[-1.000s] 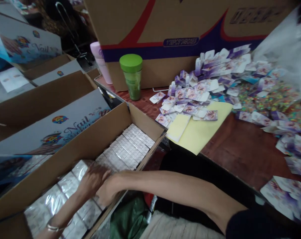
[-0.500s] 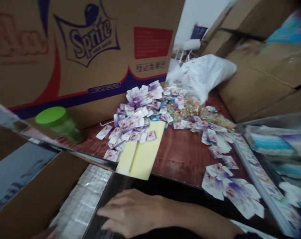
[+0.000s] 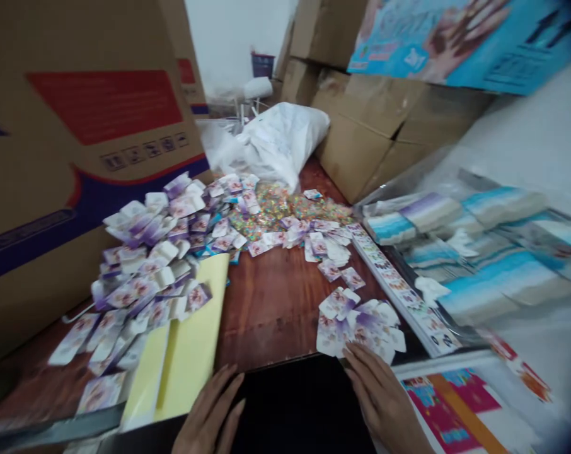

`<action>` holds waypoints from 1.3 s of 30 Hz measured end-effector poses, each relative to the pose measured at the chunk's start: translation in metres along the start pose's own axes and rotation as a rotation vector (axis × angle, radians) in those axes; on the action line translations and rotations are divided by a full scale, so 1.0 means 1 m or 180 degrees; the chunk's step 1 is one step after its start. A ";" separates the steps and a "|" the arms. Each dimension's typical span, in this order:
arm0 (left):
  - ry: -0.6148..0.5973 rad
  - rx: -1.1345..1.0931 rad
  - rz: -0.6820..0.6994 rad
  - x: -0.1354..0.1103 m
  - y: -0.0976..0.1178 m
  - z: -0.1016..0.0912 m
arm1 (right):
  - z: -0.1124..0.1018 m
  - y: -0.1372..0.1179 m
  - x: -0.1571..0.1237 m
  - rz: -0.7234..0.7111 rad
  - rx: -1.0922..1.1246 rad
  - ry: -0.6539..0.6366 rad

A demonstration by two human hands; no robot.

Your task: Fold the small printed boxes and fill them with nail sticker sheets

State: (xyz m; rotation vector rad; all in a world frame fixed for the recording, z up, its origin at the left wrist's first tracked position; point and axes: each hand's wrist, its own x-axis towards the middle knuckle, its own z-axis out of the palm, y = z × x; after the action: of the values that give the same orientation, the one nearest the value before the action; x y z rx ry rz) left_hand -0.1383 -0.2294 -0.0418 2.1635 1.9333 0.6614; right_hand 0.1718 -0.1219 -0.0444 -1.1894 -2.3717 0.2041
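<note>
Left hand (image 3: 207, 413) lay open near yellow paper (image 3: 203, 350); right hand (image 3: 384, 391), open by one card heap (image 3: 363, 321). One white bag (image 3: 285, 135) lay beyond.

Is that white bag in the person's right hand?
No, the right hand is by the flat printed pieces, while the white bag lies farther back on the table.

Cartons (image 3: 361, 323) are purple-and-white floral; the sheet (image 3: 196, 347) is yellow.

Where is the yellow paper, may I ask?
The yellow paper lies left of centre in the head view, beside the small boxes, near the left hand.
</note>
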 end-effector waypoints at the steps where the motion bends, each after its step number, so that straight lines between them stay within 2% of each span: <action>1: -0.0025 -0.0030 0.0158 0.020 0.008 0.008 | -0.003 0.010 -0.007 0.0203 -0.0138 0.0121; 3: -0.0190 -0.0094 0.0430 0.055 0.024 0.025 | -0.006 0.026 -0.016 0.0525 -0.0456 0.0319; 6: -0.0639 -0.0225 0.0777 0.096 0.045 0.051 | -0.006 0.044 -0.019 0.0749 -0.0876 0.0605; 11: -0.1215 -0.0427 0.0837 0.137 0.074 0.087 | -0.004 0.055 -0.012 0.1008 -0.0854 0.0897; 15: -0.1751 -0.0522 0.0694 0.157 0.083 0.092 | -0.008 0.058 -0.007 0.1175 -0.0658 0.0946; 18: -0.1939 -0.0535 0.0673 0.168 0.084 0.089 | -0.013 0.061 -0.006 0.1209 -0.0604 0.0809; 20: -0.1942 -0.0510 0.0702 0.174 0.085 0.090 | -0.015 0.063 -0.007 0.1375 -0.0604 0.0748; 23: -0.1892 -0.0484 0.0838 0.178 0.088 0.100 | -0.016 0.066 -0.014 0.1916 -0.0523 0.0710; 27: -0.1603 -0.0574 0.0928 0.171 0.091 0.116 | -0.007 0.066 -0.022 0.2697 0.0347 0.0559; 29: -0.1441 -0.0586 0.0923 0.165 0.091 0.122 | 0.002 0.064 -0.021 0.2922 0.0810 0.0581; 32: -0.1183 -0.0497 0.0818 0.158 0.094 0.128 | 0.013 0.061 -0.010 0.2868 0.0871 0.0715; 35: -0.0966 -0.0419 0.0772 0.154 0.098 0.132 | 0.018 0.063 0.006 0.2501 0.0060 0.0906; 39: -0.0861 -0.0322 0.0852 0.153 0.101 0.136 | 0.012 0.066 0.025 0.2007 -0.1090 0.0958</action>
State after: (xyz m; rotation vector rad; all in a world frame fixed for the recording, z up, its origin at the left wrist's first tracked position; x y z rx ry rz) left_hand 0.0206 -0.0720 -0.0888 2.3297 1.4630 0.4631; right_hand 0.2008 -0.0605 -0.0681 -1.9543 -1.7547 -0.1797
